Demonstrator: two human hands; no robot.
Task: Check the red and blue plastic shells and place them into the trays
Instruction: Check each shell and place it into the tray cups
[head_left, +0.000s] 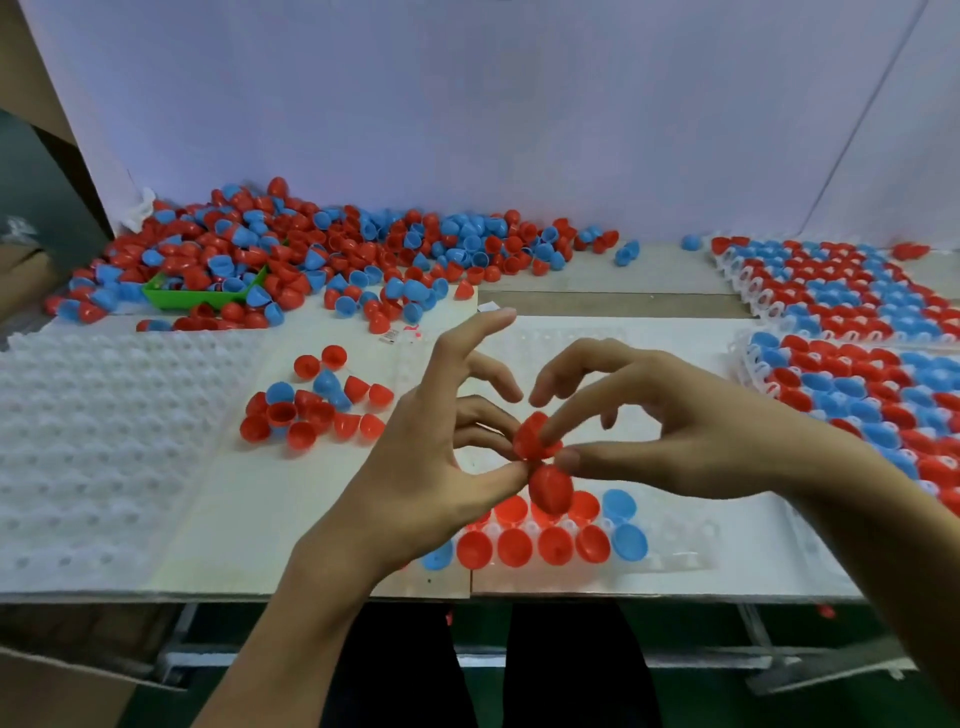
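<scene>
red and blue shells (550, 543) seated in near tray (691, 558). just above, red shell pair (540, 457) pinched between left hand (415, 467) and right hand (670, 431). small loose cluster (317, 402) left of hands, big heap (311, 254) far back, filled trays (852, 332) far right.

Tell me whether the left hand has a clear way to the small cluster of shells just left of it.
Probably yes: the small cluster lies on open table beside the left hand, nothing between. But its grip is busy pinching a red shell with the right hand.
</scene>
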